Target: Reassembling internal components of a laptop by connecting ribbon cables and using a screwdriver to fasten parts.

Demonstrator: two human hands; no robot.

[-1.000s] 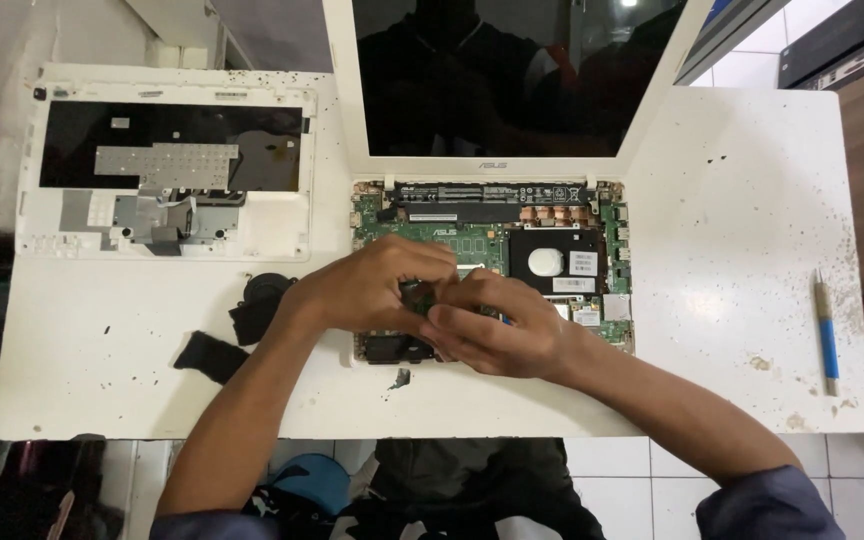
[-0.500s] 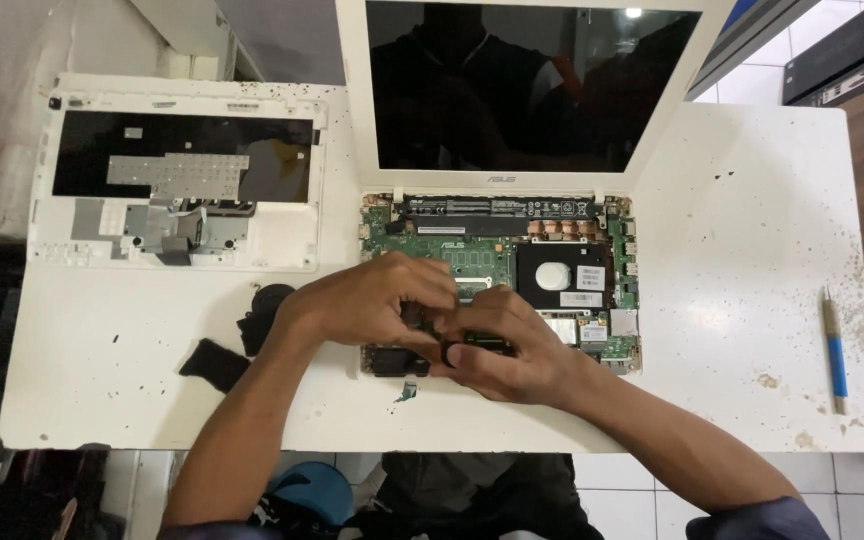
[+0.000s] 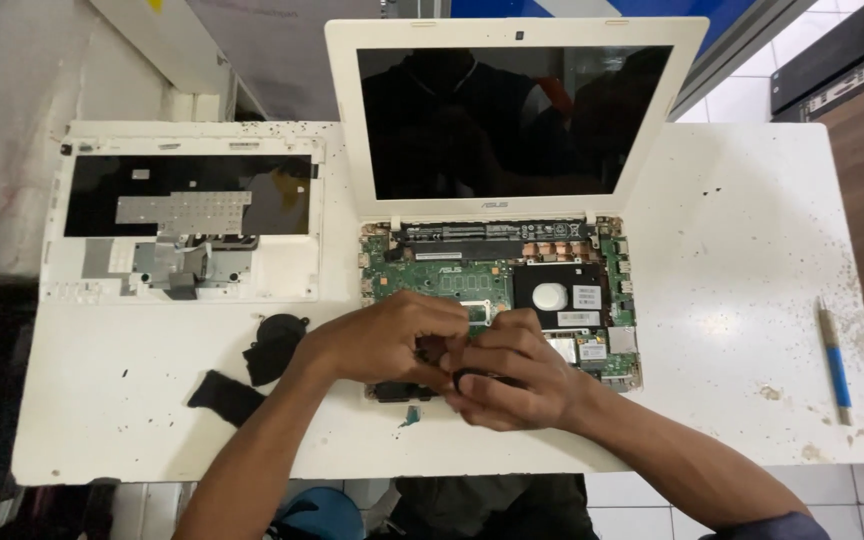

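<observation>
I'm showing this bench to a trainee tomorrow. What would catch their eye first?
The opened white laptop at centre, its green circuit board bared, with the left hand and right hand meeting over its front edge. To the left lies the removed keyboard cover, underside up; a blue pen sits far right.

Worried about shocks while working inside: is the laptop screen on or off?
Off. The screen is uniformly black, showing only room reflections, while both hands work over the exposed board.

Head camera, looking steeply down, close over table (image 3: 732, 300).
</observation>
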